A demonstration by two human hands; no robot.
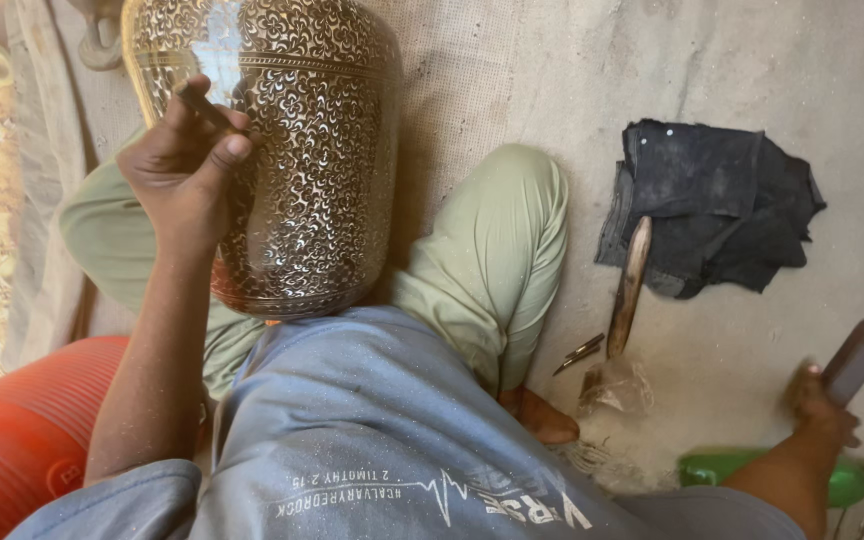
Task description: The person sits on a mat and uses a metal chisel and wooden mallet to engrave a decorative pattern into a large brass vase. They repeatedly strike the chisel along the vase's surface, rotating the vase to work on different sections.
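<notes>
Two hands share the work on a floor of grey cement. The left hand (pixel 187 165) is closed around a thin dark engraving tool (pixel 200 103), its tip resting against the patterned wall of a large metal vase (pixel 297 150), thumb braced along the shaft. The vase lies tilted across the lap, propped between the knees of a seated person in pale green trousers (pixel 492 250) and a grey shirt (pixel 372 420), its surface thick with fine silver scrollwork on a dark ground. Well apart, low at the frame's edge, the right hand (pixel 820 405) grips a flat dark wooden mallet (pixel 860 355), blurred by motion. For clean work, the tool would seem best held steady on the line of the pattern, the vase kept from rolling by the knees, and each blow light and square. Beside the right knee, a wooden-handled hammer (pixel 627 290) lies on the floor, with a small metal punch (pixel 579 353) just beside its head. A crumpled black cloth (pixel 717 205) sits behind it. A ribbed red drum (pixel 27 425) stands at the left elbow; a green object (pixel 722 467) shows near the right forearm.
</notes>
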